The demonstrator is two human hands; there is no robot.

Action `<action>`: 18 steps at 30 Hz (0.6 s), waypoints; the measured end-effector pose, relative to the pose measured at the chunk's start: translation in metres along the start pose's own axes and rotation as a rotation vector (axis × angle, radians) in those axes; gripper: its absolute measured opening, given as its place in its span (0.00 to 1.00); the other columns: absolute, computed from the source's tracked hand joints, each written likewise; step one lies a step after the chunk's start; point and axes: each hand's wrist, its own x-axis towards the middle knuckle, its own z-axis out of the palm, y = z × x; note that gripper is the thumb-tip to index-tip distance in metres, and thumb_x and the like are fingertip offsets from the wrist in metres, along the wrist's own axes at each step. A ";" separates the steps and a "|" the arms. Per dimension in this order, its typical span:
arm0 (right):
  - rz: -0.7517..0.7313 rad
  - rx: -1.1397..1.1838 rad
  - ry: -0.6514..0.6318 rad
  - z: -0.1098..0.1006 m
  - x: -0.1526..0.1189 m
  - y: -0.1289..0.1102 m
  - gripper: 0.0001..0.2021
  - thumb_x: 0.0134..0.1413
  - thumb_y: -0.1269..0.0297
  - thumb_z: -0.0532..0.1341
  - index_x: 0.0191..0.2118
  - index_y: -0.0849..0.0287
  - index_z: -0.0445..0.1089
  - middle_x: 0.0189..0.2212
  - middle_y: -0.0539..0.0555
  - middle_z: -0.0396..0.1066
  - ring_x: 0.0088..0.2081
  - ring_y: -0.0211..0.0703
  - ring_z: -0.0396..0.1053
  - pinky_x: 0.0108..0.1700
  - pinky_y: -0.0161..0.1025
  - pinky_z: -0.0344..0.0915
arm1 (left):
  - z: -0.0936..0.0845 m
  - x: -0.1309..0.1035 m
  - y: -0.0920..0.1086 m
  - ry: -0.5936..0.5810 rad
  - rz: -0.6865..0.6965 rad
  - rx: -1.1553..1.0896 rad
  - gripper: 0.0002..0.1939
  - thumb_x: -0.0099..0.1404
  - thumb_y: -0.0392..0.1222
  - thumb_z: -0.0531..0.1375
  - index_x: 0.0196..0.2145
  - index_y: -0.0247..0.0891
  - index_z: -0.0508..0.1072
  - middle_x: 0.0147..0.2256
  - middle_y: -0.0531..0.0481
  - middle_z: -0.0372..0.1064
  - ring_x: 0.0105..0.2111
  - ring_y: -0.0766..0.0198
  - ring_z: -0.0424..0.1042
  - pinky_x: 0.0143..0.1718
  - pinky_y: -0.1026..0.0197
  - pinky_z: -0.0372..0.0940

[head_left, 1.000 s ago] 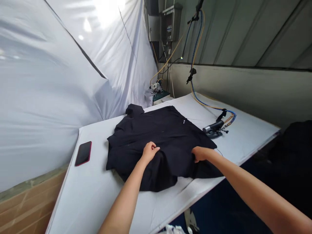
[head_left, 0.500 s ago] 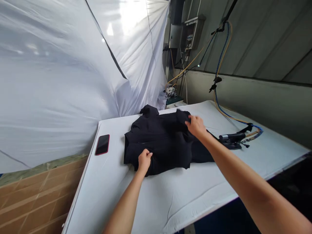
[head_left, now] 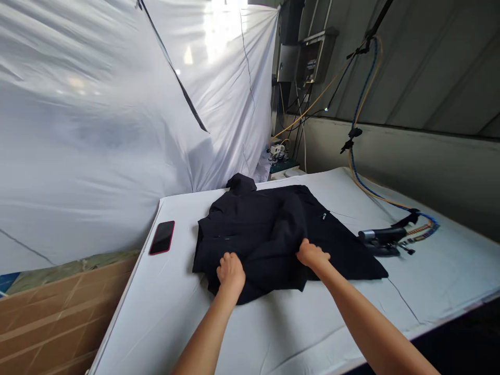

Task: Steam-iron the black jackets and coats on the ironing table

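Sheeting [head_left: 109, 135] hangs behind the white tabletop [head_left: 164, 307] (phone [head_left: 162, 238] aboard); right hand [head_left: 311, 253] pinches black garment [head_left: 261, 224], left hand [head_left: 232, 273] apparently too.

Left hand [head_left: 231, 273] and right hand [head_left: 312, 254] curled

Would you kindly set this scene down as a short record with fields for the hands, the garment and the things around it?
left hand: fingers curled on the cloth, near edge
right hand: gripping the cloth, farther right
garment: black, spread with folds
surface: white table
left of garment: phone, red-edged, dark screen up
right of garment: iron, with hoses
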 end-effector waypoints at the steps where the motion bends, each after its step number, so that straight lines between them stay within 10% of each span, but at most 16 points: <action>1: 0.013 0.002 0.050 -0.005 0.004 -0.004 0.22 0.50 0.55 0.53 0.50 0.59 0.62 0.47 0.69 0.63 0.50 0.64 0.59 0.44 0.61 0.56 | -0.001 -0.004 0.013 0.093 0.144 -0.034 0.17 0.59 0.29 0.47 0.43 0.34 0.69 0.46 0.36 0.64 0.48 0.51 0.63 0.47 0.50 0.59; 4: -0.045 -0.004 0.221 -0.017 0.019 -0.022 0.25 0.54 0.53 0.48 0.56 0.58 0.56 0.55 0.65 0.54 0.56 0.59 0.50 0.50 0.59 0.51 | 0.008 -0.012 0.050 0.183 0.652 -0.141 0.22 0.61 0.32 0.47 0.52 0.45 0.64 0.54 0.46 0.57 0.56 0.56 0.52 0.58 0.48 0.47; 6: -0.099 -0.032 0.279 -0.018 0.034 -0.032 0.30 0.53 0.49 0.48 0.59 0.57 0.51 0.61 0.62 0.44 0.60 0.61 0.40 0.53 0.61 0.44 | 0.026 -0.011 0.062 0.104 0.753 -0.137 0.25 0.62 0.40 0.50 0.57 0.53 0.56 0.60 0.53 0.48 0.61 0.51 0.41 0.59 0.40 0.36; 12: -0.115 -0.099 0.257 -0.005 0.105 -0.037 0.42 0.45 0.36 0.47 0.63 0.50 0.39 0.64 0.55 0.25 0.61 0.66 0.19 0.53 0.68 0.29 | 0.088 0.007 0.041 -0.087 0.409 -0.042 0.35 0.58 0.53 0.53 0.60 0.61 0.41 0.64 0.58 0.24 0.60 0.37 0.19 0.52 0.27 0.22; 18: -0.138 -0.090 0.118 0.024 0.158 -0.040 0.43 0.44 0.32 0.39 0.64 0.48 0.37 0.64 0.56 0.26 0.61 0.67 0.22 0.54 0.67 0.28 | 0.093 0.020 0.044 -0.104 0.309 -0.021 0.35 0.58 0.56 0.51 0.60 0.59 0.39 0.63 0.57 0.21 0.59 0.37 0.17 0.51 0.27 0.21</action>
